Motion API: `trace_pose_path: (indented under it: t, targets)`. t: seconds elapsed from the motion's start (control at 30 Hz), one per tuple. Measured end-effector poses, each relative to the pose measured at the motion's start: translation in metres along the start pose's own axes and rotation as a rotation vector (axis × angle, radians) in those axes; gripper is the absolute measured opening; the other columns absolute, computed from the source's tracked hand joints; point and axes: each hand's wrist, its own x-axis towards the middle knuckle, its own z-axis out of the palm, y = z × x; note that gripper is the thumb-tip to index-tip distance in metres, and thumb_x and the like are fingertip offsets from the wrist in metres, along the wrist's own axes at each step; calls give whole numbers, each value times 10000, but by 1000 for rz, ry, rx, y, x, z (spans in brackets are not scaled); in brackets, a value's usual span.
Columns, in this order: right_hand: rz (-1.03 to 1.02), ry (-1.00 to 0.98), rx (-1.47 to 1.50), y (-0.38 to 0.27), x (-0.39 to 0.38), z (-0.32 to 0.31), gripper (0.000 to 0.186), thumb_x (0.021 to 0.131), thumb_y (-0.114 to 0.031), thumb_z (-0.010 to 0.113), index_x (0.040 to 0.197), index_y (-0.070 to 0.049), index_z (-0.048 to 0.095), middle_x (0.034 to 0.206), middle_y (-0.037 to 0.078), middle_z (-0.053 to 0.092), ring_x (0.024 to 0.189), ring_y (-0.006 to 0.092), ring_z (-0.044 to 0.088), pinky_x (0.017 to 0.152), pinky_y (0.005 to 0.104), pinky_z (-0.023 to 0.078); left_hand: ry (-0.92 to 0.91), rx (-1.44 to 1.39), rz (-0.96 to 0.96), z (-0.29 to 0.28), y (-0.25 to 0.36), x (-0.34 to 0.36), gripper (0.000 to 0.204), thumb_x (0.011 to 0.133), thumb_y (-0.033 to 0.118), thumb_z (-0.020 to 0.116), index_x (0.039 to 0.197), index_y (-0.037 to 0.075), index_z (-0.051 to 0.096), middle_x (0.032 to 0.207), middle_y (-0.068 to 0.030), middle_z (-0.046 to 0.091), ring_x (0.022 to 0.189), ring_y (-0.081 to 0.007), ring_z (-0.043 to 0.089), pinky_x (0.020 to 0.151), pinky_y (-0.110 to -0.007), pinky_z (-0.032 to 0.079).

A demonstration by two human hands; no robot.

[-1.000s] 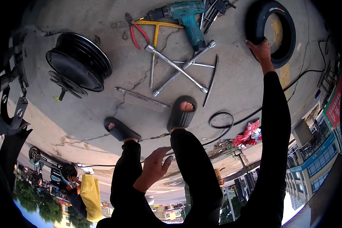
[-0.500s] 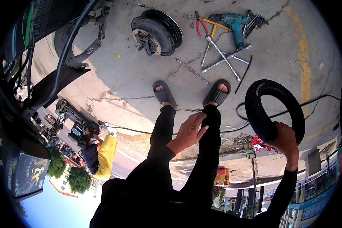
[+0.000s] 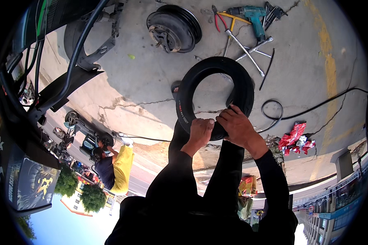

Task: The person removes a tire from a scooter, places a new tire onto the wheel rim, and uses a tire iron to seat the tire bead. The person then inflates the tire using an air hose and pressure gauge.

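Observation:
A black rubber tyre (image 3: 242,77) is held up in front of my legs, its open ring facing me. My left hand (image 3: 199,132) grips the tyre's near edge, fingers curled and thumb on top. Close beside it, my right hand (image 3: 238,124) clasps the same near edge, its fingers over the rubber. The tyre hides most of my feet. Beyond it on the ground lies a dark wheel rim with a hub and brake disc (image 3: 173,30), with no tyre on it.
A teal power drill (image 3: 254,21), red-handled pliers (image 3: 216,18), a cross wrench (image 3: 249,55) and a black strip (image 3: 268,69) lie far right. A black hose (image 3: 306,116) and red wrapper (image 3: 292,136) are at right. A vehicle frame (image 3: 75,49) stands left; a person in yellow trousers (image 3: 122,169) works farther off.
The tyre has moved from my right side to the middle, in front of my legs. My left hand, holding nothing before, has taken hold of it beside my right hand.

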Motion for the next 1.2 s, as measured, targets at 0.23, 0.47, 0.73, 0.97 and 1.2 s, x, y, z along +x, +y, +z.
trace_pose_path:
  t: [0.23, 0.47, 0.73, 0.97, 1.2]
  targets:
    - [733, 904, 747, -34, 18, 32, 946, 752, -241, 835, 1446, 79, 277, 1454, 319, 335, 1358, 392, 374, 1116, 428, 325, 161, -40, -59, 2, -14, -12, 551, 1047, 331, 287, 646, 25, 510, 593, -181, 520, 632, -417, 522, 650, -499, 398]
    - [880, 899, 837, -60, 29, 31, 1056, 681, -384, 853, 1436, 76, 276, 1295, 316, 527, 1179, 396, 576, 971, 417, 474, 79, -142, -209, 5, 0, -22, 525, 1065, 314, 255, 750, -12, 520, 694, -259, 556, 685, -462, 531, 611, -529, 390]
    - [969, 844, 839, -59, 61, 41, 924, 676, -337, 825, 1375, 25, 341, 1179, 268, 590, 1034, 442, 622, 859, 455, 515, -85, -5, -240, -46, -23, 0, 503, 1062, 376, 315, 852, -18, 547, 682, -205, 555, 711, -418, 564, 672, -450, 432]
    - [969, 831, 865, -43, 120, 105, 949, 676, -336, 825, 1392, 16, 311, 1233, 254, 557, 1079, 415, 612, 916, 446, 490, 29, 536, 316, -170, -89, 142, 433, 896, 237, 679, 1230, 16, 513, 1167, -167, 585, 1041, -358, 609, 874, -415, 507]
    - [994, 856, 727, -40, 132, 106, 976, 644, -308, 838, 1397, 41, 325, 1158, 263, 602, 1035, 400, 638, 878, 419, 517, 75, 1066, 767, -259, -44, 336, 713, 772, 279, 798, 1351, 58, 446, 1366, -127, 501, 1240, -319, 501, 1013, -412, 454]
